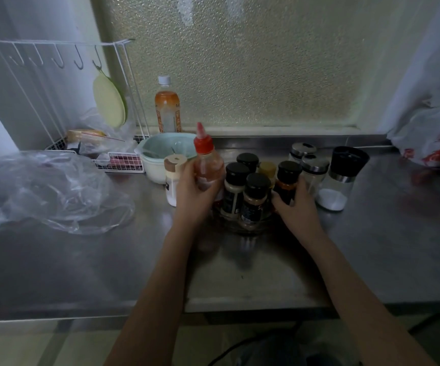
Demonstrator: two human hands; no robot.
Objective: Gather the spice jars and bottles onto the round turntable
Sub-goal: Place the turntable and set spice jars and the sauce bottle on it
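A dark round turntable point(249, 227) sits mid-counter with several black-capped spice jars point(255, 199) standing on it. My left hand point(192, 191) is shut on a red-capped squeeze bottle point(207, 161), held upright at the turntable's left edge. My right hand point(296, 204) grips a black-capped jar of dark red spice point(287, 180) at the turntable's right side. A tan-lidded white jar point(172, 178) stands on the counter just left of my left hand. Two steel-lidded glass shakers point(311, 167) and a black-lidded glass jar of white powder point(339, 178) stand to the right, off the turntable.
A pale green bowl point(158, 157) and an orange drink bottle point(167, 107) stand behind the jars. A white wire rack point(118, 162) and crumpled clear plastic point(49, 191) fill the left counter. A white and red plastic bag point(435, 136) lies at the far right. A frosted window backs the counter.
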